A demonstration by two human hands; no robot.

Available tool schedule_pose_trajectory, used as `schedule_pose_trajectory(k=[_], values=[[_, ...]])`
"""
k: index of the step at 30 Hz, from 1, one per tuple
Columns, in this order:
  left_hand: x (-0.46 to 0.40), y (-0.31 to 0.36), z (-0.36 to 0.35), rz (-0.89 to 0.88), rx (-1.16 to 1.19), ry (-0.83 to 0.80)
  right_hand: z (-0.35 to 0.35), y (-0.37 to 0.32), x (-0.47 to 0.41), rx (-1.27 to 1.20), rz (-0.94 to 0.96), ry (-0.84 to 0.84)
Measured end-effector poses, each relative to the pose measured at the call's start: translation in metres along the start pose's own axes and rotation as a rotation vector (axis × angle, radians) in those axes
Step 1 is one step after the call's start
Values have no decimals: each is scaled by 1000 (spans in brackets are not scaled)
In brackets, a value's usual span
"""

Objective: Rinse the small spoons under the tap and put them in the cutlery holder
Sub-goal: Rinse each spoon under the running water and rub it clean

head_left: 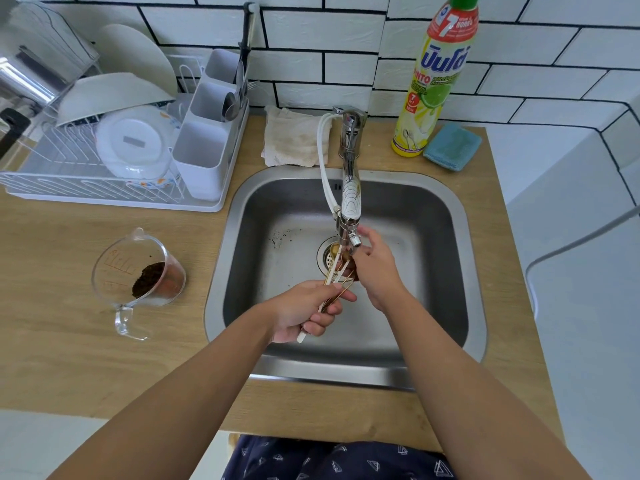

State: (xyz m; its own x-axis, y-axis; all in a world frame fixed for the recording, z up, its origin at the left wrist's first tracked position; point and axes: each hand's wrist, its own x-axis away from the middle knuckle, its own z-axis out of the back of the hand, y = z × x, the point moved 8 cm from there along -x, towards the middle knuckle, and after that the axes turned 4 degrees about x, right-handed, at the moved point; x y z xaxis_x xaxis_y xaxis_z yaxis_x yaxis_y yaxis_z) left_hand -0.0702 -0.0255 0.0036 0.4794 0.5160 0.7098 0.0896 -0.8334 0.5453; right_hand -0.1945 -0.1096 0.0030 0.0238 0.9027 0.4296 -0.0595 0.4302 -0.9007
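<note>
Over the sink (429, 209), left hand (304, 311) grips a bundle of small spoons (337, 271), bowls beneath the tap (349, 188). Right hand (375, 268), fingers relaxed, touches the bowls. Cutlery holder (204, 147) stands on counter (69, 258), far left.

wooden counter (69, 244): rack (52, 174), jug (138, 282), bottle (433, 81)

A brushed steel sink (446, 216) is sitting in a matt wood-grain counter (69, 265); the chrome tap (351, 161) is gleaming, and the cutlery holder (202, 161) is showing smooth white plastic.
</note>
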Motion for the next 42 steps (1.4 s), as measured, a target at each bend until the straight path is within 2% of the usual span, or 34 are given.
schedule_pose_trajectory(k=[4, 9, 11, 13, 15, 17, 20, 23, 26, 30, 33, 35, 38, 42], values=[[4, -2, 1, 57, -47, -67, -7, -11, -3, 120, 45, -133], [4, -3, 2, 45, -69, -72, 0, -11, -2, 38, 14, -81], [3, -3, 3, 33, -76, -58, -5, -10, -1, -14, -26, -163], [3, -2, 4, 27, -79, -50, -10, -11, 1, 38, -17, -250], [4, 0, 4, 18, -72, -55, -11, -13, 1, 80, -7, -240], [4, 0, 4, 4, -73, -67, -7, -13, -1, -10, -54, -183], [3, 1, 5, -29, -18, -45, -5, -1, -2, -232, -198, -205], [-1, 8, 7, -53, 133, -42, -3, 12, 5, -95, -248, -293], [-7, 21, 0, -21, 121, -101, -12, 8, 9, -172, -206, -391], [-13, 37, -12, 54, -16, -204, -17, -11, 5, -231, -188, -351], [-17, 45, -16, 93, -101, -220, -11, -20, 2, -217, -132, -333], [-23, 50, -12, 80, -196, -166, -2, -21, 0, -289, -95, -275], [-33, 52, 2, 90, -358, -39, 19, -14, -6, -422, -95, -96], [-54, 65, 4, 24, -283, 98, 41, -9, -11, -475, -67, 125]])
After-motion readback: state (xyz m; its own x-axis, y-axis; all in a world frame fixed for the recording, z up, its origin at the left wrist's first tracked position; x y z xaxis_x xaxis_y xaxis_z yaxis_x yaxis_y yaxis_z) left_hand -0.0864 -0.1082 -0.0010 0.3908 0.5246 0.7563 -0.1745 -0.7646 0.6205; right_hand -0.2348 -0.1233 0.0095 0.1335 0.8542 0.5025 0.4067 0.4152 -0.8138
